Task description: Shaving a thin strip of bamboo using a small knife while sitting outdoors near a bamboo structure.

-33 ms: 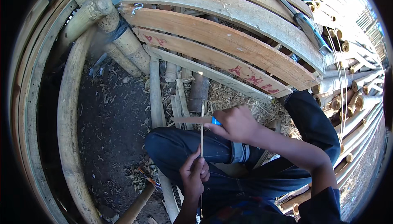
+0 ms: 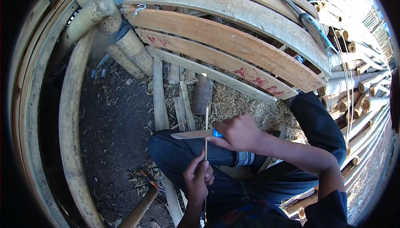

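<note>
A thin stick (image 2: 206, 150) is held in the left hand (image 2: 199, 176), pinched between the thumb and the fingers. The stick is pointed away from the body, so its top end is seen past the left hand and its low end is seen below it. A knife (image 2: 189, 135) is held in the right hand (image 2: 239, 132), which is closed around its blue handle (image 2: 217, 133). The right hand is placed above and to the right of the left hand. The blade is pointed to the left and is crossed with the stick, above the left hand's fingertips. Whether the wood is being cut cannot be told.

Dark trousers (image 2: 225, 157) are seen under both hands. Past the hands, a stand of long wooden boards (image 2: 225, 32) is seen, with red marks on one board. A saw (image 2: 315, 32) is laid on the boards, far up and to the right of the right hand. Dry shavings (image 2: 246, 92) are spread just past the right hand. Many bamboo poles (image 2: 374, 103) are piled well to its right. A thick bamboo pole (image 2: 71, 124) is seen well to the left of the left hand, with dark dirt (image 2: 112, 115) between.
</note>
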The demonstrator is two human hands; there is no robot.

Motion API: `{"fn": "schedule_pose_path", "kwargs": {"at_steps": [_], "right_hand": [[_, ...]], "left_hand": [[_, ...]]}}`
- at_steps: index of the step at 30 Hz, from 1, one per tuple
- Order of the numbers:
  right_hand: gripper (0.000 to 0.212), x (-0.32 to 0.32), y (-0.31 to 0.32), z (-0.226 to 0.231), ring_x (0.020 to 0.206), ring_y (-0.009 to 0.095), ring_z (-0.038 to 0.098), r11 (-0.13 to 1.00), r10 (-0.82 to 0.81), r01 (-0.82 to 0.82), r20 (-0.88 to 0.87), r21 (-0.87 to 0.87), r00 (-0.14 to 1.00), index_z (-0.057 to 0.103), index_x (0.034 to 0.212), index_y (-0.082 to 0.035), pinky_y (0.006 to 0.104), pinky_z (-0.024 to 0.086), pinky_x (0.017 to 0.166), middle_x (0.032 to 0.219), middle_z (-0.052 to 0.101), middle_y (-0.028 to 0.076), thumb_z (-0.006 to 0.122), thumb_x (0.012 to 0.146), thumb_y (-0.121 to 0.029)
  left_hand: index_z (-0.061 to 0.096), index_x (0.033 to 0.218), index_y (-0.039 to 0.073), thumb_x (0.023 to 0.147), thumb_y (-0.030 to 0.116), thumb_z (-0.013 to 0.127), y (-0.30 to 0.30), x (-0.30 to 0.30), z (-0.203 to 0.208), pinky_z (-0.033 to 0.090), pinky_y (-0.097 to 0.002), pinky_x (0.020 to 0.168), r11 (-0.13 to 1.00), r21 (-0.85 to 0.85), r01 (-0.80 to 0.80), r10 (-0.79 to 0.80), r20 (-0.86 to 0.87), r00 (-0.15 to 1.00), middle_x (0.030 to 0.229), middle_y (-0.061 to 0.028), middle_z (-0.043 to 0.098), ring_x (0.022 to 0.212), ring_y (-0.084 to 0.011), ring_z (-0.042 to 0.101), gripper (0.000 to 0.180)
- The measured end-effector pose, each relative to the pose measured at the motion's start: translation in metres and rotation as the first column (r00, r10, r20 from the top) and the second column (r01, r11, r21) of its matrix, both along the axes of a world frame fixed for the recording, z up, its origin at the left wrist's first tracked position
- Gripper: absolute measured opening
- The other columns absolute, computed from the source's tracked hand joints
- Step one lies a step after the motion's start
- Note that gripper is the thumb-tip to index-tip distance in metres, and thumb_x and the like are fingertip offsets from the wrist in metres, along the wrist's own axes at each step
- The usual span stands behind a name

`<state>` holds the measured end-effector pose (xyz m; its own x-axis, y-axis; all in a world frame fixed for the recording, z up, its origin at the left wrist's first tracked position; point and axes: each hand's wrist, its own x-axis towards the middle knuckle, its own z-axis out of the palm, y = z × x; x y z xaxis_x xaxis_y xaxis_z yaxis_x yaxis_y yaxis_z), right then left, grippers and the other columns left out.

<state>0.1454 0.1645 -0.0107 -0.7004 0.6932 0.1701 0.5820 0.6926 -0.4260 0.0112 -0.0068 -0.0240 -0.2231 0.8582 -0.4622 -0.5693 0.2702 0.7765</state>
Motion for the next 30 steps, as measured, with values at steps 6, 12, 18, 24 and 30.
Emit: {"fn": "schedule_pose_path", "kwargs": {"at_steps": [6, 12, 18, 24, 30], "right_hand": [[0.054, 0.001, 0.002, 0.007, 0.042, 0.027, 0.059, 0.999, 0.032, -0.033, 0.040, 0.026, 0.999, 0.059, 0.064, -0.008, 0.0379, 0.046, 0.040, 0.048, 0.055, 0.010, 0.046, 0.090, -0.053], [0.053, 0.005, 0.022, 0.008, 0.038, 0.026, 0.056, 0.995, -0.004, 0.000, 0.043, 0.095, 0.999, 0.057, 0.061, -0.008, 0.0366, 0.045, 0.039, 0.047, 0.053, 0.008, 0.048, 0.090, -0.052], [0.054, 0.007, 0.020, 0.008, 0.038, 0.026, 0.056, 0.984, 0.098, -0.103, 0.042, 0.145, 0.994, 0.057, 0.061, -0.007, 0.0373, 0.044, 0.038, 0.046, 0.052, 0.009, 0.050, 0.088, -0.054], [0.056, 0.005, 0.007, 0.003, 0.038, 0.027, 0.056, 0.977, 0.125, -0.140, 0.097, 0.163, 0.987, 0.057, 0.066, -0.007, 0.0381, 0.043, 0.036, 0.045, 0.052, 0.009, 0.045, 0.090, -0.056], [0.053, 0.008, 0.000, 0.008, 0.044, 0.029, 0.057, 0.969, 0.175, -0.191, 0.112, 0.157, 0.978, 0.054, 0.062, -0.006, 0.0399, 0.045, 0.042, 0.046, 0.050, 0.009, 0.049, 0.090, -0.052]], "left_hand": [[0.049, 0.130, 0.004, 0.094, 0.007, 0.051, 0.001, 0.001, 0.002, 0.023, -0.0175, 0.041, 1.000, -0.001, 0.007, -0.007, -0.007, 1.000, 0.062, 0.0045, 0.037, 0.052, -0.0017, 0.032, 0.036], [0.049, 0.130, 0.003, 0.094, 0.006, 0.050, 0.002, 0.002, 0.002, 0.023, -0.0179, 0.041, 1.000, 0.003, 0.011, -0.011, -0.018, 1.000, 0.063, 0.0044, 0.037, 0.052, -0.0018, 0.032, 0.036], [0.049, 0.131, 0.003, 0.094, 0.005, 0.049, 0.003, 0.000, 0.003, 0.024, -0.0180, 0.041, 1.000, 0.003, 0.015, -0.015, -0.001, 1.000, 0.063, 0.0043, 0.038, 0.052, -0.0019, 0.032, 0.037], [0.049, 0.130, 0.003, 0.094, 0.005, 0.050, 0.004, 0.002, -0.003, 0.022, -0.0180, 0.039, 1.000, 0.004, 0.011, -0.010, -0.011, 1.000, 0.062, 0.0041, 0.037, 0.050, -0.0019, 0.031, 0.036], [0.049, 0.129, 0.004, 0.094, 0.005, 0.049, 0.005, 0.004, -0.004, 0.021, -0.0177, 0.038, 1.000, 0.022, 0.010, -0.010, -0.010, 1.000, 0.061, 0.0036, 0.036, 0.048, -0.0019, 0.030, 0.035]]}}
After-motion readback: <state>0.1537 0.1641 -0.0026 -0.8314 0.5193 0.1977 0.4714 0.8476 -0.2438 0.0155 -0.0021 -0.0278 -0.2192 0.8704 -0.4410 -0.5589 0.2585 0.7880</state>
